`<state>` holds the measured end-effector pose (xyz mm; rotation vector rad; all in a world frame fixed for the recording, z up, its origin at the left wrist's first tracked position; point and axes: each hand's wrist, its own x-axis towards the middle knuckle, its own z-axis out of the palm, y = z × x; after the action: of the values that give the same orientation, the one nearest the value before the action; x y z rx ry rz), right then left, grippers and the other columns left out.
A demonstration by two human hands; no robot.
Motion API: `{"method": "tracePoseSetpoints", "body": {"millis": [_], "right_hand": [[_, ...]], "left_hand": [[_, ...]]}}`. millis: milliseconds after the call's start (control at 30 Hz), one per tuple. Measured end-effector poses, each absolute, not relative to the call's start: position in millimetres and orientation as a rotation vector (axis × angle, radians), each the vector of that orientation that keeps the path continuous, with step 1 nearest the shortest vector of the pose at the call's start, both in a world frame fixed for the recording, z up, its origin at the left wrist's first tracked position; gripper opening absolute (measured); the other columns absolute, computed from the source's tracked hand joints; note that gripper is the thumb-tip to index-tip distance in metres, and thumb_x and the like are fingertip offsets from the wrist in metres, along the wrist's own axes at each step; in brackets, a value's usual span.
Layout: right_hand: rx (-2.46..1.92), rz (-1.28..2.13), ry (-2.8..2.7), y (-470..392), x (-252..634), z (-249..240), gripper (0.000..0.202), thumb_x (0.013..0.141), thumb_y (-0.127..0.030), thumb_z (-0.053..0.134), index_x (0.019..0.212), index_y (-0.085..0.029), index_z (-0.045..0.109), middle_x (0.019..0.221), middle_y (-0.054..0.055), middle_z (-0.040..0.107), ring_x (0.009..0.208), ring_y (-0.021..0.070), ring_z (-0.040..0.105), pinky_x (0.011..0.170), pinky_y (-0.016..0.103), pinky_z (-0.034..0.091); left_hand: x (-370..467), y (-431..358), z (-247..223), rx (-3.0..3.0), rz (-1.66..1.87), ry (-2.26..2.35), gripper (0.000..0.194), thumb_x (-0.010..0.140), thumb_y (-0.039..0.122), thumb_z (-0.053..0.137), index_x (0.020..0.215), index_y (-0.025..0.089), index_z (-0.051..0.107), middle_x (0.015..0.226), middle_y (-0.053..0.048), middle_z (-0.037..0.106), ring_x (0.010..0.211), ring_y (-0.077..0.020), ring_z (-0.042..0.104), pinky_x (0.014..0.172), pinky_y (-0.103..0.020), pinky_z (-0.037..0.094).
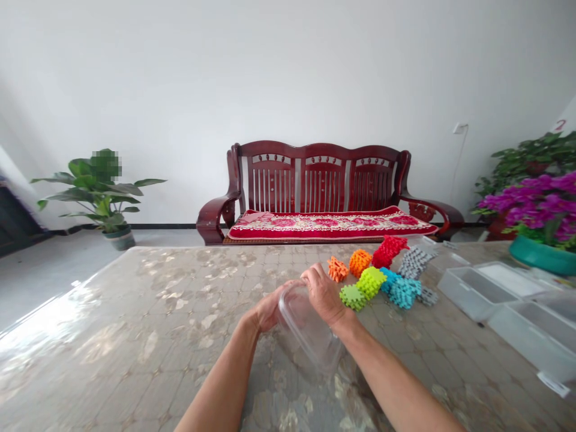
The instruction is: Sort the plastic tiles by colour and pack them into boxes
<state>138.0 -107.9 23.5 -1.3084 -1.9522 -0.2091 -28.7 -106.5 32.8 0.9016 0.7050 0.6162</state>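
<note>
Between my hands a clear plastic container is tilted above the table, its rim toward the left. My left hand grips its far left edge, the fingers partly hidden behind the clear wall. Bent over the far right edge, my right hand holds the same container from above. Just beyond my right hand lie colourful toothed plastic pieces: light green, lime, orange, red, blue and grey stacks or clusters.
At the right stand open translucent boxes and a teal pot of purple flowers. A patterned cover lies over the table. Behind the table is a dark red wooden bench; a potted plant stands on the floor at left.
</note>
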Motion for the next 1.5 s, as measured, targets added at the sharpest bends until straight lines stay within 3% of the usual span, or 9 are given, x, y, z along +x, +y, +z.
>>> {"method": "tracePoseSetpoints", "body": {"millis": [267, 433, 533, 667, 900, 1100, 1200, 1300, 1500], "right_hand": [[-1.248, -0.283, -2.101, -114.7, 133.1, 29.6, 0.016, 0.092, -0.01, 0.046, 0.091, -0.021, 0.058, 0.09, 0.004, 0.058, 0.079, 0.0153, 0.057, 0.063, 0.023, 0.045], [-1.232, -0.285, -2.111, -115.4, 135.1, 30.9, 0.019, 0.093, -0.01, 0.043, 0.09, -0.02, 0.058, 0.089, 0.004, 0.058, 0.077, 0.0147, 0.056, 0.062, 0.023, 0.044], [-1.193, -0.29, -2.15, -117.4, 134.8, 31.2, 0.02, 0.093, -0.01, 0.042, 0.089, -0.021, 0.059, 0.087, 0.004, 0.058, 0.076, 0.0142, 0.056, 0.06, 0.022, 0.043], [-1.087, -0.319, -2.189, -120.9, 132.3, 31.8, 0.021, 0.093, -0.011, 0.04, 0.091, -0.021, 0.059, 0.086, 0.004, 0.058, 0.079, 0.0147, 0.057, 0.061, 0.022, 0.044], [-0.862, -0.387, -2.246, -123.2, 133.8, 33.2, 0.024, 0.093, -0.01, 0.038, 0.09, -0.021, 0.059, 0.084, 0.003, 0.057, 0.071, 0.013, 0.056, 0.054, 0.021, 0.041], [-0.854, -0.351, -2.031, -123.9, 145.0, 68.8, 0.025, 0.095, -0.015, 0.036, 0.093, -0.021, 0.06, 0.086, 0.005, 0.058, 0.082, 0.0151, 0.058, 0.071, 0.026, 0.049], [-0.936, -0.404, -1.809, -134.1, 168.1, 95.2, 0.023, 0.096, -0.021, 0.039, 0.092, -0.022, 0.061, 0.086, 0.005, 0.058, 0.084, 0.0173, 0.057, 0.078, 0.032, 0.049], [-1.092, -0.51, -1.479, -156.1, 214.2, 107.2, 0.018, 0.094, -0.028, 0.044, 0.088, -0.022, 0.059, 0.083, 0.005, 0.058, 0.083, 0.0193, 0.056, 0.08, 0.036, 0.048], [-1.702, -0.528, -1.237, -223.6, 350.6, 58.8, 0.022, 0.084, -0.039, 0.043, 0.082, -0.023, 0.058, 0.077, 0.009, 0.061, 0.08, 0.0259, 0.056, 0.076, 0.04, 0.046]], "left_hand": [[-35.0, -88.7, 23.1, 0.811, 0.553, 0.667, 0.032, 0.075, 0.044, 0.066, 0.08, 0.013, 0.071, 0.074, -0.007, 0.07, 0.064, -0.0164, 0.061, 0.067, -0.029, 0.049], [-38.2, -90.4, 25.3, 0.86, 0.527, 0.647, 0.038, 0.078, 0.047, 0.066, 0.097, 0.015, 0.071, 0.086, -0.008, 0.073, 0.071, -0.0196, 0.065, 0.07, -0.033, 0.052], [-37.3, -93.6, 23.1, 0.884, 0.478, 0.661, 0.041, 0.078, 0.05, 0.066, 0.1, 0.016, 0.071, 0.082, -0.008, 0.072, 0.069, -0.0204, 0.064, 0.068, -0.035, 0.053], [-39.7, -92.7, 20.4, 0.897, 0.462, 0.7, 0.037, 0.078, 0.047, 0.068, 0.095, 0.015, 0.072, 0.073, -0.006, 0.071, 0.061, -0.0164, 0.061, 0.065, -0.031, 0.051], [-50.1, -94.5, 32.4, 1.107, 0.454, 0.697, 0.042, 0.068, 0.033, 0.077, 0.106, 0.017, 0.069, 0.081, -0.006, 0.071, 0.076, -0.0204, 0.066, 0.073, -0.031, 0.051], [-48.7, -105.0, 25.7, 1.198, 0.554, 0.806, 0.032, 0.063, 0.027, 0.075, 0.093, 0.017, 0.071, 0.076, -0.005, 0.068, 0.068, -0.0187, 0.061, 0.061, -0.031, 0.051], [-52.7, -102.2, 22.5, 1.203, 0.635, 0.902, 0.032, 0.057, 0.015, 0.068, 0.089, 0.017, 0.068, 0.082, -0.006, 0.07, 0.08, -0.0219, 0.064, 0.062, -0.028, 0.05], [-55.5, -98.6, 20.6, 1.106, 0.743, 1.038, 0.038, 0.056, 0.013, 0.062, 0.093, 0.017, 0.066, 0.096, -0.009, 0.071, 0.095, -0.0249, 0.064, 0.064, -0.026, 0.05], [-35.4, -100.3, 2.5, 0.899, 1.11, 1.216, 0.041, 0.059, 0.017, 0.059, 0.1, 0.017, 0.065, 0.113, -0.013, 0.068, 0.107, -0.0256, 0.062, 0.072, -0.029, 0.052]]}}
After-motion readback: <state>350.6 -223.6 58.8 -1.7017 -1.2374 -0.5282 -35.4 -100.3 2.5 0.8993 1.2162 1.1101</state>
